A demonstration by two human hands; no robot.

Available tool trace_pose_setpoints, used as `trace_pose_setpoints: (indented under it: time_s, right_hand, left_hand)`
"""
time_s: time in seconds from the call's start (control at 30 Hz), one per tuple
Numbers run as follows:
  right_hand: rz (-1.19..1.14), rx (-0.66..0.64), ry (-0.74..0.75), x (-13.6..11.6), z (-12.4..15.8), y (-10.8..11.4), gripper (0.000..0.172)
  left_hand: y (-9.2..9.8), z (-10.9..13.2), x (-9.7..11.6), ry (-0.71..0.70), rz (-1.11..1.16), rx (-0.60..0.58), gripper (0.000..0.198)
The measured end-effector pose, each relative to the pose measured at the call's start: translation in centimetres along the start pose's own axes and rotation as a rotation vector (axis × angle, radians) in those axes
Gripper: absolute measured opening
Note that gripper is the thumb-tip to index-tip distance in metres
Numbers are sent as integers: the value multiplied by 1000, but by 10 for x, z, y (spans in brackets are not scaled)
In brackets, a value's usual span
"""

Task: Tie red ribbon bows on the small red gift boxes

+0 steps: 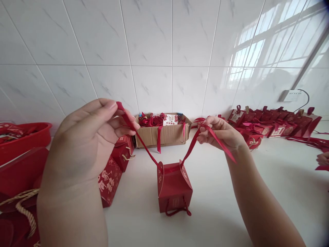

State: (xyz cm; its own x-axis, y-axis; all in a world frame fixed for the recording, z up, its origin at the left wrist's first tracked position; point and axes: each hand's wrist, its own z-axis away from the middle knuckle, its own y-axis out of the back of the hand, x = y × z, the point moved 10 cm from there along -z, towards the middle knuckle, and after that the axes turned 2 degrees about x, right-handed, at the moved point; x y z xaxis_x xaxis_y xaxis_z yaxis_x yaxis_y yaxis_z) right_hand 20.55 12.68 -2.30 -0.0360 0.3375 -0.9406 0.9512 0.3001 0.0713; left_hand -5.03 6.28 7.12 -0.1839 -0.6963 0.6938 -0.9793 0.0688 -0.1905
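A small red gift box (174, 188) stands on the white table in front of me, with a red cord handle hanging at its front. A red ribbon (144, 144) runs from the box top up to both sides. My left hand (87, 140) pinches the left end of the ribbon, raised above and left of the box. My right hand (221, 133) pinches the right end, above and right of the box, with a loose tail trailing past my wrist. Both strands are pulled taut in a V.
A cardboard box (167, 134) with ribbons and cards sits against the tiled wall. Red bags with rope handles (113, 171) lie at left beside a red basin (25, 139). Several finished red boxes (269, 125) line the right. Another person's hand (323, 158) shows at the right edge.
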Motion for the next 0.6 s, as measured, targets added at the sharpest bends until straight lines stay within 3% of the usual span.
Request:
trace_pose_setpoints:
  time_s: [0.23,0.43,0.6]
  right_hand:
    - [-108,82,190,-23,3,-1,36]
    - [-148,40,246,-40,8,-13,14]
    - [-88,110,231,-45,9,-17,24]
  left_hand:
    - [1,2,3,-34,18,17,22]
    - [0,4,5,-47,-4,9,15]
    - [-3,3,0,9,-8,-3,18]
